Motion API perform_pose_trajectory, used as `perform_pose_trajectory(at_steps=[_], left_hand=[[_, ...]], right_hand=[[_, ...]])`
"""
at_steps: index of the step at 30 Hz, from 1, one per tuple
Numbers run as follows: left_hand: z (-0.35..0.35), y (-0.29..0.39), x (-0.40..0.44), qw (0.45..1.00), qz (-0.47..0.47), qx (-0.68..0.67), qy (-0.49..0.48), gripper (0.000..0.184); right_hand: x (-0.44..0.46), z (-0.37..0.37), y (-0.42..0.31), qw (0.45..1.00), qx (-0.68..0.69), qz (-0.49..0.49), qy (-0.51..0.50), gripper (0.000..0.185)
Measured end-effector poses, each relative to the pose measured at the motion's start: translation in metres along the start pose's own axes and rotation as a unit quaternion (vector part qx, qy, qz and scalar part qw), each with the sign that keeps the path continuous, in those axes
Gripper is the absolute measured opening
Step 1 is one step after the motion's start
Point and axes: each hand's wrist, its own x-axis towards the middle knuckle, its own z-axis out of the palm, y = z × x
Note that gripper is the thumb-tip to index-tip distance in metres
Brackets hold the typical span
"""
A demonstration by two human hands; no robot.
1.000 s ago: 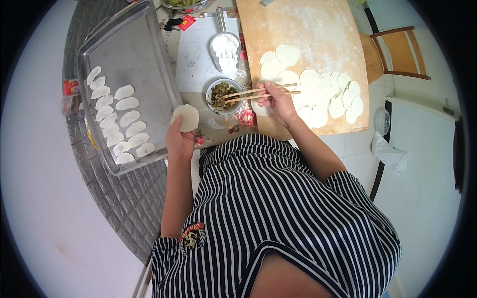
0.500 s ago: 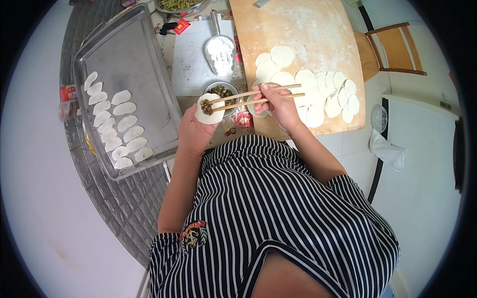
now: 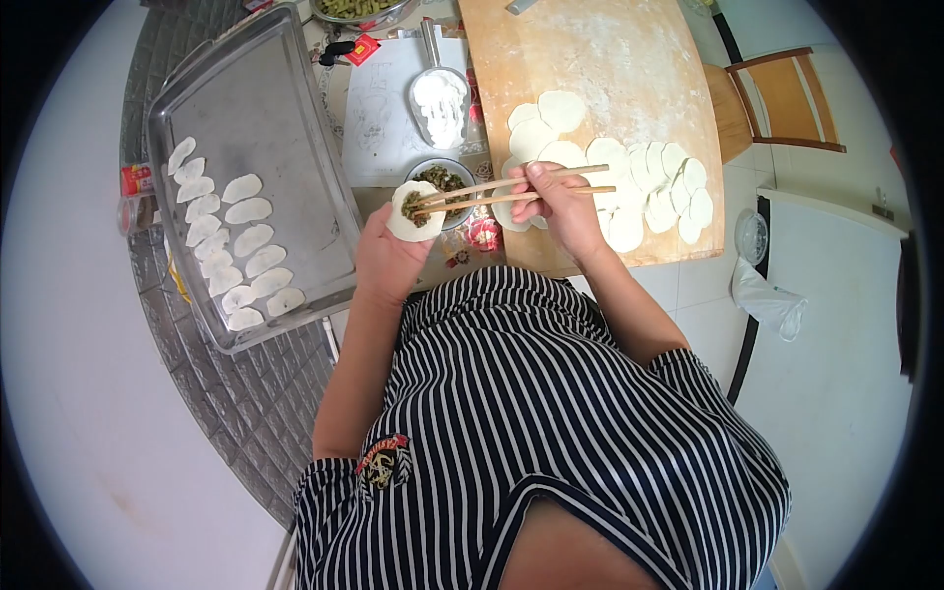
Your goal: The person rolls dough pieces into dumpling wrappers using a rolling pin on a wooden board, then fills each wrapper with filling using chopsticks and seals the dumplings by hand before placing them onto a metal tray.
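A round dumpling wrapper (image 3: 425,229) lies on the fingers of my left hand (image 3: 389,258), which is closed around its lower edge. Dark green chopped filling (image 3: 414,208) sits in the wrapper's middle. My right hand (image 3: 562,208) grips a pair of wooden chopsticks (image 3: 497,186), their tips touching the filling. Just behind the wrapper stands a bowl of filling (image 3: 447,178), partly covered by the chopsticks. Many flat wrappers (image 3: 626,231) overlap on the floured wooden board (image 3: 610,59) by my right hand.
At left, a metal tray (image 3: 295,118) carries rows of folded dumplings (image 3: 253,239). A metal scoop of flour (image 3: 440,103) rests on white paper (image 3: 374,128). Farther back are a bowl of green pieces (image 3: 344,8) and a red packet (image 3: 362,48). A wooden chair (image 3: 787,98) stands right.
The chopsticks have closed nearer together at their tips over the filling, which looks more spread out. My right hand has shifted slightly right; the left hand barely moved.
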Motion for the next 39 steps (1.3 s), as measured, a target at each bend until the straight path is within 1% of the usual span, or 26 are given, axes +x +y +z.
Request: perform_pose_trajectory(at_steps=[2,8,12,14,16,17,20,23,25,26,27,28,30,31,33,36,38,39], left_hand=[[0.0,-0.001,-0.002,1.0,-0.003,-0.003,-0.006,0.045],[0.002,-0.003,-0.004,1.0,0.01,0.005,0.019,0.046],[0.004,-0.003,-0.004,1.0,-0.016,0.002,-0.013,0.045],[0.003,-0.003,-0.004,0.999,-0.021,-0.006,-0.032,0.045],[0.004,-0.004,-0.005,1.0,-0.005,0.003,0.009,0.045],[0.005,-0.004,-0.005,1.0,-0.006,0.003,0.009,0.045],[0.009,-0.005,-0.007,1.0,-0.005,0.011,0.009,0.044],[0.005,-0.004,-0.009,1.0,-0.016,0.009,-0.012,0.044],[-0.002,-0.003,-0.008,1.0,-0.001,0.013,0.005,0.043],[-0.007,-0.002,-0.007,1.0,0.0,0.013,0.006,0.043],[-0.011,0.0,-0.007,0.998,0.028,0.012,0.048,0.042],[-0.016,0.001,-0.006,0.994,0.055,0.011,0.09,0.042],[-0.025,0.004,-0.008,0.992,0.067,0.016,0.104,0.041],[-0.026,0.006,-0.01,0.99,0.08,0.021,0.117,0.04],[-0.024,0.008,-0.012,0.99,0.078,0.022,0.115,0.039],[-0.014,0.011,-0.017,0.992,0.071,0.016,0.099,0.04],[-0.005,0.012,-0.021,0.996,0.045,0.014,0.07,0.042],[-0.001,0.012,-0.022,0.996,0.045,0.013,0.07,0.042]], right_hand=[[-0.005,0.003,0.002,1.0,-0.01,0.009,-0.005,0.037],[-0.009,0.002,0.0,1.0,-0.008,0.002,0.003,0.037],[-0.01,0.005,-0.001,0.999,-0.027,0.032,-0.001,0.038],[-0.011,0.0,-0.001,1.0,0.005,0.001,-0.001,0.039],[-0.012,0.0,-0.004,1.0,0.016,-0.018,-0.001,0.039],[-0.011,-0.001,-0.005,0.999,0.028,-0.033,0.0,0.039],[-0.004,-0.004,0.002,0.999,0.024,-0.024,-0.005,0.039],[-0.003,-0.006,0.011,1.0,0.018,-0.017,0.0,0.039],[-0.002,-0.008,0.012,1.0,0.024,-0.015,0.003,0.039],[-0.003,-0.008,0.012,0.998,0.053,-0.025,0.02,0.039],[-0.003,-0.009,0.012,0.995,0.083,-0.035,0.039,0.038],[-0.002,-0.009,0.014,0.995,0.083,-0.035,0.039,0.038],[0.004,-0.009,0.021,0.997,-0.028,-0.013,0.075,0.037],[0.008,-0.01,0.028,0.997,-0.028,-0.013,0.076,0.037],[0.019,-0.009,0.045,0.993,-0.072,0.009,0.094,0.033],[0.027,-0.008,0.058,0.995,-0.061,0.019,0.071,0.033],[0.028,-0.009,0.058,0.997,-0.045,0.022,0.062,0.035],[0.023,-0.008,0.053,0.996,-0.047,0.044,0.07,0.036]])
